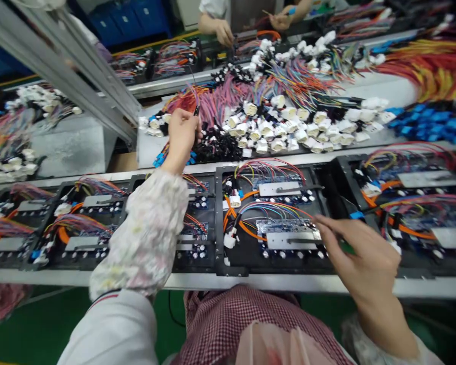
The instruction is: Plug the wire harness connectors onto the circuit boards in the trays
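My left hand (182,134) reaches over the heap of cables on the bench. Its fingers are closed around a thin wire harness (196,108) with a black end; part of it is hidden by the hand. White connectors (266,126) and a pile of small black connectors (218,144) lie beside that hand. Thumb and forefinger of my right hand (361,253) are pinched together at the right end of the nearer circuit board (292,240). A red wire runs close to these fingertips, but whether they grip it is unclear. Coloured wires (266,207) arch above the board.
Black trays (235,268) with wired boards stand in a row along the metal rail (281,285). Blue connectors (433,121) are heaped at right. A metal post (87,66) slants at upper left. Across the bench, another person's hands (224,33) are at work.
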{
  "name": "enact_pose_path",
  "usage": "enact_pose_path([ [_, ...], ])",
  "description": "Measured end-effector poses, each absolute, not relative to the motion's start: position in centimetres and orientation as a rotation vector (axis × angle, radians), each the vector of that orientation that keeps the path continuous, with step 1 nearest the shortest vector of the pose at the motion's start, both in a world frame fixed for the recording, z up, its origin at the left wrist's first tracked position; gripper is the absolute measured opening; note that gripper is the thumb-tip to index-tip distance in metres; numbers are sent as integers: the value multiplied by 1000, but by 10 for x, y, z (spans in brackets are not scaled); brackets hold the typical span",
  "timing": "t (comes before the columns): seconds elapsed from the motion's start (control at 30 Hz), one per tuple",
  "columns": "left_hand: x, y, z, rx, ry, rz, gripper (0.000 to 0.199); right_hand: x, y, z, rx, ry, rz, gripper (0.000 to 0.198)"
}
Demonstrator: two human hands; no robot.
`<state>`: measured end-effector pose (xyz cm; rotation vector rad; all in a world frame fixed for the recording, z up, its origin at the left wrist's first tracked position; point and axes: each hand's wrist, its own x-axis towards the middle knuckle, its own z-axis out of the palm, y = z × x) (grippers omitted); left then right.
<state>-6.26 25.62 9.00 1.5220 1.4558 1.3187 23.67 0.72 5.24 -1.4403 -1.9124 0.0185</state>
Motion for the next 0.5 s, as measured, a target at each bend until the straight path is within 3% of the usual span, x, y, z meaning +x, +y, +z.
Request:
enact_pose_path([
  [0.1, -26, 164, 113, 1445, 1123, 955, 13, 222, 14, 80, -1403, -1888, -216, 42],
  [0.17, -9, 103, 119, 1281, 905, 604, 15, 219, 15, 93, -1330, -2002, -247, 38],
  [0.23, -1, 58, 115, 1112, 802, 474, 13, 220, 9, 98, -1234, -2156, -158, 30],
  [0.3, 4, 33, 102, 1061, 801, 627, 21, 222, -2, 95, -1203, -2270, -23, 24],
  [0.43, 14, 15, 69, 1263, 934, 885, 56, 220, -27, 76, -1261, -2341, 224, 21],
  [0.5, 18, 12, 57, 1283, 995, 898, 60, 218, -35, 69, -1272, -2277, 374, 23],
])
